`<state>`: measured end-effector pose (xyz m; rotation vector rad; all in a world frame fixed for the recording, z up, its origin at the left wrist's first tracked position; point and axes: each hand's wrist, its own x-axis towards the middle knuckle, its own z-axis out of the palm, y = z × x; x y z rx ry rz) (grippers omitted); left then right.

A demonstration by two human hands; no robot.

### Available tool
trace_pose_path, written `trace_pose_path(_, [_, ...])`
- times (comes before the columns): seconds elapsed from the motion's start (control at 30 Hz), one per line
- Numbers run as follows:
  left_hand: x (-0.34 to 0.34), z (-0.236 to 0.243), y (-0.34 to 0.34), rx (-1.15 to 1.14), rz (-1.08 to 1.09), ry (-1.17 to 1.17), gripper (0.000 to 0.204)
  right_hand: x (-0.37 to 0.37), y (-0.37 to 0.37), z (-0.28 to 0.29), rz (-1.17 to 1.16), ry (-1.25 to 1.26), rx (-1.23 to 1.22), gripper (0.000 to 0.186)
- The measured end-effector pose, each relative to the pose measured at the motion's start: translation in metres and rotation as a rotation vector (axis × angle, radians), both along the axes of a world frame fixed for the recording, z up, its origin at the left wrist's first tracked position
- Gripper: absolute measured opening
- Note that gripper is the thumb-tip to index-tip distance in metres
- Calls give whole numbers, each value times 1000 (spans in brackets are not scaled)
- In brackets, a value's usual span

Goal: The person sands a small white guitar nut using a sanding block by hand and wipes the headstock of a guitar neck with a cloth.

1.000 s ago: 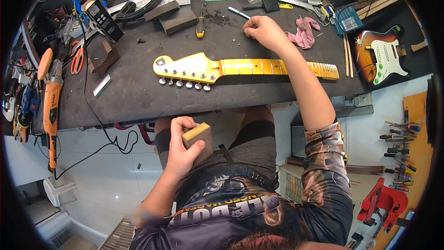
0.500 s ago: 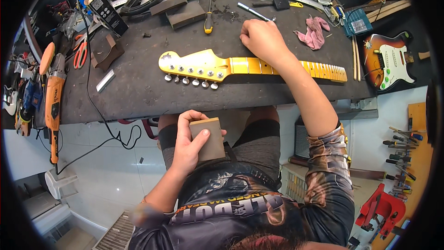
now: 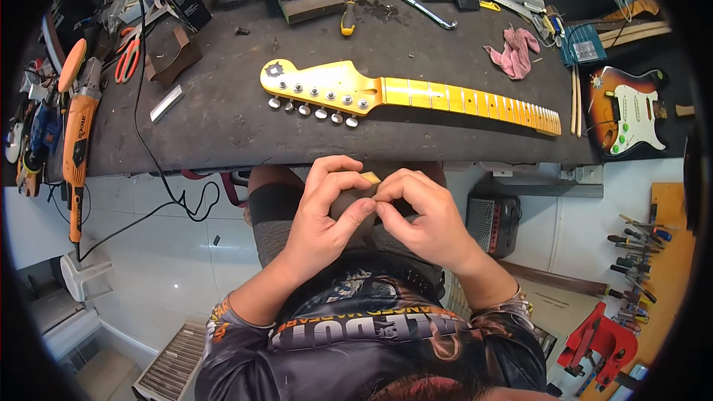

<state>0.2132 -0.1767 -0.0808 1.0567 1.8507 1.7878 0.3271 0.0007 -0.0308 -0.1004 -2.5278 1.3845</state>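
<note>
- Dark workshop bench (image 3: 223, 134) spans the upper frame, a yellow guitar neck (image 3: 438, 96) lying across it, untouched.
- Left hand (image 3: 319, 212) grips a yellow-edged block (image 3: 371, 177) at frame centre, before the bench.
- Right hand (image 3: 427, 215), over the bench moments ago, now joins it, fingertips pinched together at the block; anything between them is hidden.
- Both hands now work there.

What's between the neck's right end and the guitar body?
Two thin sticks, side by side, lie between the neck and guitar body; the head view shows it.
</note>
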Motion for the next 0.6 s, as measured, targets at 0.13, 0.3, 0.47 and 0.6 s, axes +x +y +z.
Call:
trace_pose_path(0.13, [7,-1,0,16,45,-22,37,11,-3,-7,5,21,-251,11])
trace_pose_path(0.3, [18,-1,-2,51,55,-40,50,26,-5,-18,64,68,-483,13])
trace_pose_path(0.47, [34,-2,1,132,157,-80,52,34,-21,-20,-63,96,-603,11])
trace_pose_path(0.6, [39,3,4,135,209,109,53,41,-24,-22,-74,126,-678,10])
